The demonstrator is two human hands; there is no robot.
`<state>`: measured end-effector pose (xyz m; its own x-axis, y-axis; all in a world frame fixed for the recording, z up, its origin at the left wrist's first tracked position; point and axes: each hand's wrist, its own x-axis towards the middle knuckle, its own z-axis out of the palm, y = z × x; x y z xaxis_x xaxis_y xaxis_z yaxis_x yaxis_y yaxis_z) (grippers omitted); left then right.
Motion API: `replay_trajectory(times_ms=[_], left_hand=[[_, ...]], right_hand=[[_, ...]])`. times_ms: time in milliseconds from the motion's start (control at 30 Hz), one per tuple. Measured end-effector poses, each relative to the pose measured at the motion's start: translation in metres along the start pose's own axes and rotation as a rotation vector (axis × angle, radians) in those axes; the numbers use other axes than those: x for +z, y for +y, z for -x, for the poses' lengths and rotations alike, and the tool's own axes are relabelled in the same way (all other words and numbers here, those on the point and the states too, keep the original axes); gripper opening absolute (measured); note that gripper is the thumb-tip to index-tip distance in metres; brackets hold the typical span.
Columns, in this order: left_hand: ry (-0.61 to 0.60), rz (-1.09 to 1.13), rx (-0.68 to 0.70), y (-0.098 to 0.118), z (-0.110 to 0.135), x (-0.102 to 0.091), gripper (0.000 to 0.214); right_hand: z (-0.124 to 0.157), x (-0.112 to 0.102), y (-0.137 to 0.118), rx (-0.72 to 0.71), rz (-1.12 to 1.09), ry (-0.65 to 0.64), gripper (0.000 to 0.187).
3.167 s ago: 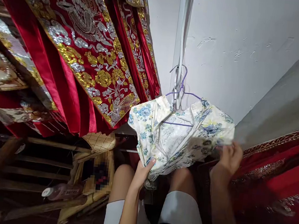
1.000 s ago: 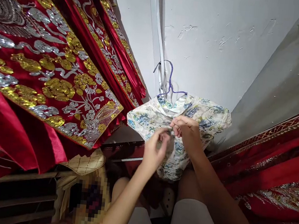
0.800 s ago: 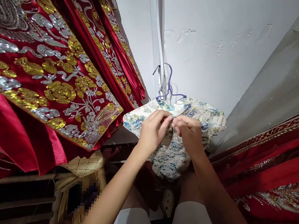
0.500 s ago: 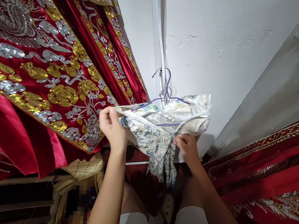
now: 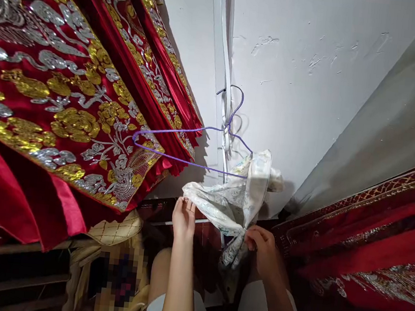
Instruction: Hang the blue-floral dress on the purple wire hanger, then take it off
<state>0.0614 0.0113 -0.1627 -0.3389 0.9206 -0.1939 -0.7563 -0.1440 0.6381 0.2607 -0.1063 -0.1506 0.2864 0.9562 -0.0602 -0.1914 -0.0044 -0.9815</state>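
A thin, light-coloured patterned top (image 5: 217,208) hangs from the right arm of a purple clothes hanger (image 5: 177,161); the hanger's left arm is bare. The hanger's hook lies against a white strip running down the wall (image 5: 193,13). My left hand (image 5: 184,217) pinches the left end of the top, below the hanger and apart from it. My right hand (image 5: 259,242) is closed on the gathered front of the top, with its lower part bunched below. The fingertips of my right hand are partly hidden by cloth.
Red garments with gold and silver embroidery (image 5: 75,124) hang close on the left. More red cloth (image 5: 381,233) and a sheer whitish fabric (image 5: 378,119) are on the right. A wooden chair (image 5: 79,280) with a cream pad (image 5: 116,230) stands lower left.
The left side of the top has come off the hanger's left arm. My left hand has moved right and down with the cloth, and my right hand is lower.
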Motion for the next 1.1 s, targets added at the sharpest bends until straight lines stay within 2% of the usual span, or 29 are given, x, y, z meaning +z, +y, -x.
replay_trajectory(times_ms=[67, 133, 233, 333, 433, 500, 567, 633, 667, 733, 800, 867, 900, 933, 1000, 1033, 1100], left_hand=[[-0.009, -0.040, 0.057, -0.006, 0.015, 0.006, 0.018], [-0.108, -0.119, 0.121, -0.007, 0.035, 0.019, 0.027], [-0.395, -0.342, 0.216, -0.002, 0.073, 0.042, 0.032], [-0.725, -0.689, 0.313, 0.009, 0.111, 0.061, 0.028], [-1.072, -1.015, 0.447, 0.026, 0.134, 0.075, 0.019], [-1.209, -1.158, 0.551, 0.041, 0.134, 0.082, 0.019], [-1.201, -1.230, 0.612, 0.055, 0.124, 0.085, 0.036], [-1.134, -1.234, 0.585, 0.066, 0.107, 0.083, 0.055], [-1.120, -1.225, 0.533, 0.069, 0.098, 0.081, 0.060], [-1.190, -1.264, 0.352, 0.072, 0.082, 0.072, 0.052], [-1.294, -1.426, 0.167, 0.071, 0.071, 0.061, 0.044], [-1.311, -1.682, 0.108, 0.073, 0.067, 0.050, 0.044], [-1.277, -1.812, 0.127, 0.075, 0.067, 0.045, 0.042], [-1.227, -1.928, 0.160, 0.079, 0.067, 0.041, 0.039], [-1.109, -2.118, 0.216, 0.091, 0.067, 0.036, 0.035], [-1.049, -2.195, 0.233, 0.097, 0.067, 0.036, 0.032], [-0.934, -2.318, 0.256, 0.111, 0.065, 0.037, 0.027]], right_hand=[[0.001, -0.012, 0.008, 0.042, 0.083, -0.094, 0.030], [-0.002, -0.019, 0.011, 0.069, 0.186, -0.219, 0.031], [-0.012, -0.017, 0.006, 0.001, 0.235, -0.293, 0.037], [-0.025, -0.005, -0.007, -0.057, 0.100, -0.228, 0.057], [-0.037, 0.008, -0.028, 0.094, -0.040, -0.255, 0.074], [-0.042, 0.013, -0.044, 0.203, -0.096, -0.353, 0.076], [-0.046, 0.014, -0.061, 0.251, -0.129, -0.467, 0.071], [-0.050, 0.013, -0.078, 0.260, -0.102, -0.641, 0.060], [-0.052, 0.011, -0.087, 0.247, -0.051, -0.739, 0.053], [-0.057, 0.008, -0.107, 0.169, 0.109, -0.871, 0.039], [-0.064, 0.005, -0.127, -0.023, 0.286, -0.812, 0.024], [-0.076, 0.004, -0.141, -0.267, 0.411, -0.597, 0.013], [-0.083, 0.005, -0.145, -0.364, 0.452, -0.483, 0.016], [-0.092, 0.006, -0.145, -0.429, 0.479, -0.396, 0.028], [-0.112, 0.012, -0.137, -0.456, 0.511, -0.328, 0.059], [-0.123, 0.015, -0.129, -0.442, 0.520, -0.331, 0.068], [-0.141, 0.021, -0.112, -0.421, 0.536, -0.371, 0.063]])
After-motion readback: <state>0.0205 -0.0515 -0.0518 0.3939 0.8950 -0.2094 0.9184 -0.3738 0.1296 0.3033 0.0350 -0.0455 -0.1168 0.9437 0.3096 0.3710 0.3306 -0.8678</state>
